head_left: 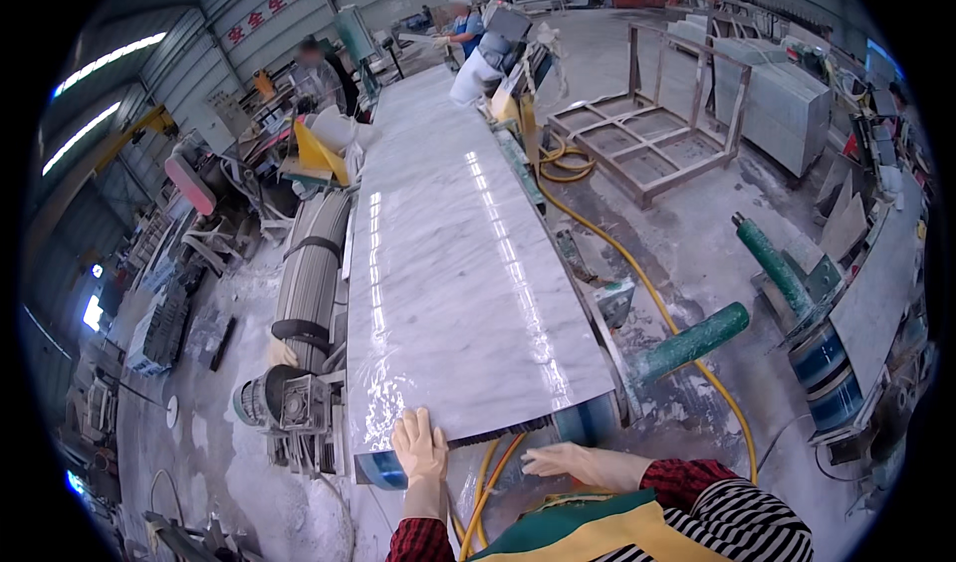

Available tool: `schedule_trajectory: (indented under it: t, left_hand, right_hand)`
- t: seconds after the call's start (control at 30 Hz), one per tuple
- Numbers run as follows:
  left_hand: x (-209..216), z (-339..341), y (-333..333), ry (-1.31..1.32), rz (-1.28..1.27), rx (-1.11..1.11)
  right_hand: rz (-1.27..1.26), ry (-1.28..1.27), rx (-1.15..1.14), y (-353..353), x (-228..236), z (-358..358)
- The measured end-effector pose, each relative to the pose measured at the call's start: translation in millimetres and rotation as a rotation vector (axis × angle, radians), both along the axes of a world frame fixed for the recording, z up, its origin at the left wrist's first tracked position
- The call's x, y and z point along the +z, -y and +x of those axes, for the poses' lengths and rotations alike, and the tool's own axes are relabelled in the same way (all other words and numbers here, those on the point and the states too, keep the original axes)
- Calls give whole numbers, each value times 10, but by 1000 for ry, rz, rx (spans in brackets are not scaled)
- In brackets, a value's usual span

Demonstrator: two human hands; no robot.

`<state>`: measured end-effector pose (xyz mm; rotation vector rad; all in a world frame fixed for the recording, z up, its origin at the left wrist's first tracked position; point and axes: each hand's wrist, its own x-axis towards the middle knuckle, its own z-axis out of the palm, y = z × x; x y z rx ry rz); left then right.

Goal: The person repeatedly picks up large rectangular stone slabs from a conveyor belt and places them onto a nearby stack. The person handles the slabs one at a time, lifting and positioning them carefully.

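Observation:
A long polished slab of white-grey marble (453, 293) lies on a machine bed and stretches away from me, its near end over blue rollers (588, 421). My left hand (419, 448), in a pale glove, rests with its fingers on the slab's near left corner. That hand is open, palm down. My right hand (588, 465), also gloved, is held below the near edge, apart from the stone. Its fingers point left, stretched out with nothing in them. Water shines on the slab near my left hand.
Left of the bed stand a motor (264, 398) and a ribbed roller (311, 263). A green post (692, 343) juts out at the right. A yellow hose (662, 303) crosses the floor past a metal frame (647, 149). Two people stand near the slab's far end.

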<state>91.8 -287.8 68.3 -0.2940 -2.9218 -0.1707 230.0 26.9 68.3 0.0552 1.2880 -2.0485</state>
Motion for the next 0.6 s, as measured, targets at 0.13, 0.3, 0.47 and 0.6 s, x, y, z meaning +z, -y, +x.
schedule_trajectory:
  t: [0.13, 0.3, 0.47, 0.6]
  left_hand:
    - [117, -27, 6, 38, 66, -78]
    - [170, -389, 202, 49, 52, -161]
    - [154, -950, 302, 24, 63, -212]
    - [141, -1350, 292, 51, 32, -294]
  right_hand:
    - [82, 160, -52, 180, 64, -320]
    - [123, 206, -215, 226, 176, -380]
    - [147, 281, -565, 533, 149, -503]
    - [142, 239, -685, 772, 115, -555]
